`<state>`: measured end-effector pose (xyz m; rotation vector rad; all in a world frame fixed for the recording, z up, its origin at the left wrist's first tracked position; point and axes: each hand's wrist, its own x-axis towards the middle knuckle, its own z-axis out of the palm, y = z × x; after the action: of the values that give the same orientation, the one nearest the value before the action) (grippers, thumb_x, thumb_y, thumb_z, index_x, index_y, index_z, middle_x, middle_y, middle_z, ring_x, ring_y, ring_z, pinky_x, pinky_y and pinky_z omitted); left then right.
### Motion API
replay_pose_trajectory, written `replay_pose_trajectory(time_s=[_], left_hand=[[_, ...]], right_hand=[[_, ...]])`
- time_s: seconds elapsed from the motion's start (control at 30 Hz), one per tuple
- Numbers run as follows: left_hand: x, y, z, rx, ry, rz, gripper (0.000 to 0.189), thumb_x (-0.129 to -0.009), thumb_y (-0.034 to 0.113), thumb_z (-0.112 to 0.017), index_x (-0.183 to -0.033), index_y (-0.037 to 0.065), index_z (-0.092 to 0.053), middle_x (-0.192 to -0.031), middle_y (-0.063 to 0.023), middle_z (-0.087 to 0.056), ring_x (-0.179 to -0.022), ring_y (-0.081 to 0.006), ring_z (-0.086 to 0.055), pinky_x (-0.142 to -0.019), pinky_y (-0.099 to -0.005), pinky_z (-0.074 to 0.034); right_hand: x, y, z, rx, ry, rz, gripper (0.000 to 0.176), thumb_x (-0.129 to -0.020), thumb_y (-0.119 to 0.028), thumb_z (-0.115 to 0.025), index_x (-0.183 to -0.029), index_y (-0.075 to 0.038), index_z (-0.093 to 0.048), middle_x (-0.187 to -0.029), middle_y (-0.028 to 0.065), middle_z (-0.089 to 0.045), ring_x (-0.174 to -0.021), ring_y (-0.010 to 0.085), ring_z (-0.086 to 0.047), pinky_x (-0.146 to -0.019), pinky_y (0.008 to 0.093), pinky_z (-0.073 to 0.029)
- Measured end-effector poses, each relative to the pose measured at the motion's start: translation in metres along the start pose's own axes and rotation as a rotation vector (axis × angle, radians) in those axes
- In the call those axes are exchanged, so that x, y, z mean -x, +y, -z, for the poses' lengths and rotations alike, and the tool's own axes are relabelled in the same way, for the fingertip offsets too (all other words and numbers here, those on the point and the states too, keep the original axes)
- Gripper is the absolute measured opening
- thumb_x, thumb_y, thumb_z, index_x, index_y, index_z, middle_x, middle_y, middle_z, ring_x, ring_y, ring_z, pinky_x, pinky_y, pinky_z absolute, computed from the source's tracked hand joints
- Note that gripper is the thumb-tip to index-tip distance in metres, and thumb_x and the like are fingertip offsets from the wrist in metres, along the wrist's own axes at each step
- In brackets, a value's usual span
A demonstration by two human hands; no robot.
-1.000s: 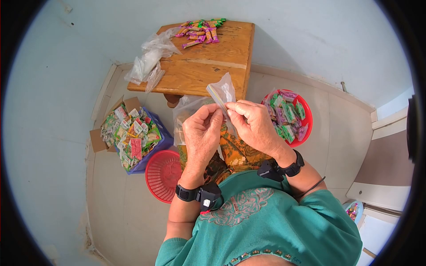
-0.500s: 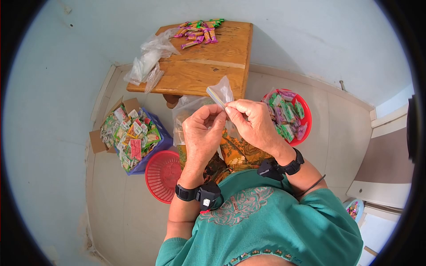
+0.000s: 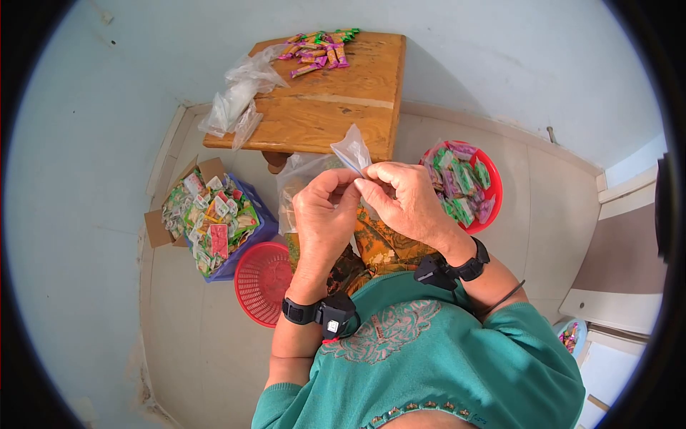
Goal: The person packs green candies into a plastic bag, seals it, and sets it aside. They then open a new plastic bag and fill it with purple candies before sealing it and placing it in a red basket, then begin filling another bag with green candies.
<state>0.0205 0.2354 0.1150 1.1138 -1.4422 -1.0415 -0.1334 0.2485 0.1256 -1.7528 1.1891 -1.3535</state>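
Observation:
Both hands meet in front of me on a small clear zip-lock bag [image 3: 353, 149]. My left hand [image 3: 323, 207] pinches its edge between thumb and finger. My right hand [image 3: 404, 200] pinches the same edge just beside it, the thumbs close together. The upper part of the bag sticks up beyond the fingertips; its lower part is mostly hidden by the hands. More clear plastic [image 3: 304, 175] lies by my lap, partly covered by my left hand.
A wooden table [image 3: 336, 107] ahead bears wrapped snack sticks [image 3: 314, 56] and crumpled plastic bags [image 3: 239, 96]. On the right stands a red basin [image 3: 493, 189] of packets. At left are a blue crate [image 3: 250, 204] full of packets, a cardboard box [image 3: 156, 229] and a red basket [image 3: 261, 286].
The top of the zip-lock bag has turned and folded slightly between my fingers. My right thumb has shifted a little to the left along its edge.

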Motion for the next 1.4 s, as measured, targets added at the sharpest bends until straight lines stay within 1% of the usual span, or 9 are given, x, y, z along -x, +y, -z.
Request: replay_pose_trajectory(time_s=[0.33,0.4,0.43,0.53,0.93,1.0,1.13,1.17,1.4], left_hand=[[0.002,0.008,0.005,-0.018,0.055,0.052,0.007,-0.088,0.001,-0.066,-0.091,-0.004,-0.07,-0.076,-0.0018,-0.069,-0.07,-0.0055,-0.062,-0.066,-0.0231,-0.052],[0.001,0.008,0.01,0.016,0.087,0.097,0.007,-0.087,0.0,-0.065,-0.09,-0.004,-0.069,-0.076,-0.0006,-0.068,-0.069,-0.0044,-0.061,-0.065,-0.0219,-0.05],[0.0,0.006,0.013,0.012,0.118,0.094,0.007,-0.087,0.001,-0.065,-0.09,-0.004,-0.069,-0.076,-0.0001,-0.067,-0.069,-0.0038,-0.06,-0.064,-0.0212,-0.049],[0.0,0.004,0.018,-0.054,0.164,0.102,0.008,-0.086,0.002,-0.065,-0.088,-0.005,-0.068,-0.075,-0.0006,-0.066,-0.069,-0.0038,-0.059,-0.065,-0.0211,-0.049],[0.0,-0.007,0.019,-0.409,0.169,-0.04,0.009,-0.084,0.003,-0.067,-0.09,-0.004,-0.066,-0.076,-0.0054,-0.069,-0.068,-0.009,-0.063,-0.066,-0.0256,-0.053],[-0.001,-0.013,0.013,-0.042,0.09,0.081,0.015,-0.088,0.005,-0.07,-0.097,-0.003,-0.063,-0.081,-0.0051,-0.069,-0.07,-0.0088,-0.063,-0.066,-0.0249,-0.053],[-0.002,-0.016,-0.003,0.213,0.11,0.099,0.019,-0.089,0.009,-0.073,-0.101,-0.002,-0.063,-0.081,-0.0033,-0.069,-0.073,-0.0073,-0.061,-0.067,-0.0245,-0.052],[-0.004,-0.021,0.004,-0.051,0.083,0.097,0.017,-0.09,0.008,-0.072,-0.101,-0.001,-0.063,-0.079,-0.0026,-0.069,-0.071,-0.0057,-0.059,-0.066,-0.0244,-0.051],[-0.024,-0.025,0.019,-0.201,0.283,-0.031,0.013,-0.088,0.003,-0.072,-0.095,0.001,-0.061,-0.075,-0.0051,-0.068,-0.064,-0.0078,-0.059,-0.059,-0.027,-0.05]], right_hand=[[0.0,0.015,0.002,0.088,0.11,0.09,0.017,-0.098,-0.009,-0.06,-0.086,0.002,-0.057,-0.072,0.0224,-0.058,-0.064,0.0444,-0.056,-0.054,0.043,-0.044],[0.0,0.019,0.01,0.194,0.184,0.001,0.013,-0.1,-0.009,-0.057,-0.094,0.001,-0.064,-0.068,0.0098,-0.063,-0.06,0.0176,-0.064,-0.056,0.0315,-0.049],[-0.002,0.02,0.012,0.194,0.184,0.0,0.013,-0.1,-0.009,-0.057,-0.094,0.001,-0.064,-0.068,0.0098,-0.063,-0.06,0.0176,-0.064,-0.056,0.0315,-0.049],[-0.006,0.021,0.016,0.192,0.272,0.103,0.004,-0.093,-0.003,-0.063,-0.093,0.0,-0.06,-0.075,0.0171,-0.062,-0.063,0.0339,-0.06,-0.057,0.0417,-0.047],[-0.01,0.009,0.003,0.433,0.353,0.399,0.021,-0.081,0.007,-0.069,-0.098,-0.003,-0.061,-0.087,0.0125,-0.059,-0.072,0.0339,-0.065,-0.06,0.0412,-0.052],[-0.009,0.011,-0.003,0.428,0.325,0.421,0.021,-0.081,0.005,-0.069,-0.099,-0.003,-0.061,-0.088,0.0124,-0.059,-0.073,0.0338,-0.065,-0.061,0.0404,-0.053],[-0.009,0.012,-0.016,0.421,0.272,0.411,0.02,-0.082,0.002,-0.07,-0.099,-0.003,-0.061,-0.089,0.0119,-0.06,-0.074,0.033,-0.065,-0.062,0.0396,-0.054],[-0.009,0.01,-0.019,0.411,0.254,0.395,0.018,-0.083,0.004,-0.069,-0.098,-0.002,-0.062,-0.089,0.013,-0.061,-0.074,0.0329,-0.066,-0.062,0.0395,-0.054],[-0.035,0.034,-0.024,0.25,0.3,0.288,0.014,-0.085,0.006,-0.067,-0.097,-0.001,-0.062,-0.083,0.0134,-0.063,-0.07,0.0283,-0.066,-0.06,0.035,-0.053]])
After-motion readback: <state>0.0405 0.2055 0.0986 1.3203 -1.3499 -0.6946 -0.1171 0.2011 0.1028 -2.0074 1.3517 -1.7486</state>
